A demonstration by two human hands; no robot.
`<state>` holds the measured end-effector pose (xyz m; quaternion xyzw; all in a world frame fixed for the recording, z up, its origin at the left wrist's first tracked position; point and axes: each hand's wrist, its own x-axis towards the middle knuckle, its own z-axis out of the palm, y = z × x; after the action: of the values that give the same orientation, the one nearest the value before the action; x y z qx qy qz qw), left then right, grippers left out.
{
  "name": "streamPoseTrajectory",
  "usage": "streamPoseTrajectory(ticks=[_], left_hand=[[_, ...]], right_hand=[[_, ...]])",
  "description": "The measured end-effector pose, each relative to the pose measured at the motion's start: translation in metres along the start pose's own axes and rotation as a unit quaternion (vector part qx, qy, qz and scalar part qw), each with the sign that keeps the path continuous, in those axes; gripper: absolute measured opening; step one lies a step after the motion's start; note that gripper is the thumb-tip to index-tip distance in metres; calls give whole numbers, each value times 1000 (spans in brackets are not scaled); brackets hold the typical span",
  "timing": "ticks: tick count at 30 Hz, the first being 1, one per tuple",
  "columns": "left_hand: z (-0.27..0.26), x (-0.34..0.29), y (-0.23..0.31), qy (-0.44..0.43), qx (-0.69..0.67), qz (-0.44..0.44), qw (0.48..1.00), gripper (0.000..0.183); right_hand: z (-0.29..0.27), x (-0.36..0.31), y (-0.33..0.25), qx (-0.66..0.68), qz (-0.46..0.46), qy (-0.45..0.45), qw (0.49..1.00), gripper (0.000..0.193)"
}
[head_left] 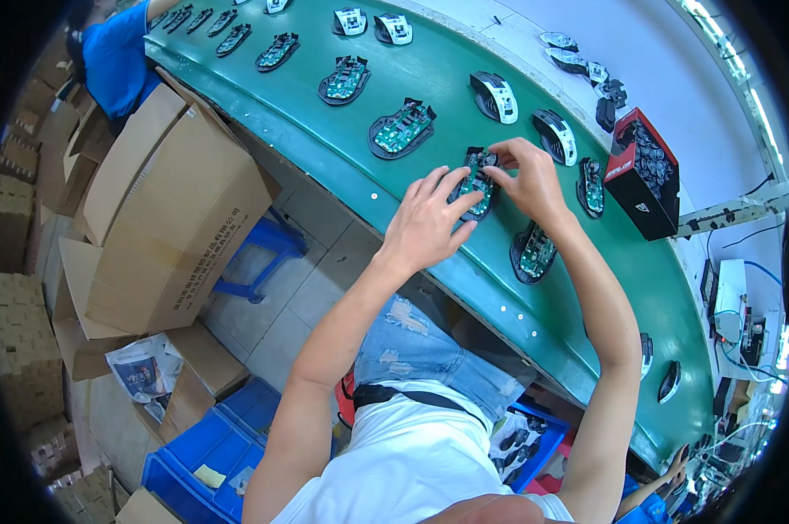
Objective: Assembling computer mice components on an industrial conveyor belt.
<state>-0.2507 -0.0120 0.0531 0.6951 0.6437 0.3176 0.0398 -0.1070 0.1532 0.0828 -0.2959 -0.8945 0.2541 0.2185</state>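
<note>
Left fingers [451,182] and right fingers [511,150] hold a mouse base [474,182], long axis pointing forward.

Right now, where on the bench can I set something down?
Bare bench: between the red-black box and rightmost mouse shell, and along the near edge left of your left hand. Crowded: circuit boards and shells around your right hand.

Bright light, glare from tube lamps [766,127] at upper right, green table [626,288] bowed (fisheye), black corners
</note>
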Motion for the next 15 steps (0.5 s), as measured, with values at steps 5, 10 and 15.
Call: streamPoseTrajectory(ticks=[5, 10, 15], left_hand=[[-3, 0, -2, -11, 1, 6, 1000, 41], [-4, 1, -6, -35, 30, 10, 999, 42], [-5, 2, -7, -48, 30, 22, 998, 44]], right_hand=[[-1, 4, -9, -21, 24, -13, 999, 32], [1, 11, -12, -60, 14, -22, 998, 27], [-2, 20, -16, -114, 13, -56, 992, 26]])
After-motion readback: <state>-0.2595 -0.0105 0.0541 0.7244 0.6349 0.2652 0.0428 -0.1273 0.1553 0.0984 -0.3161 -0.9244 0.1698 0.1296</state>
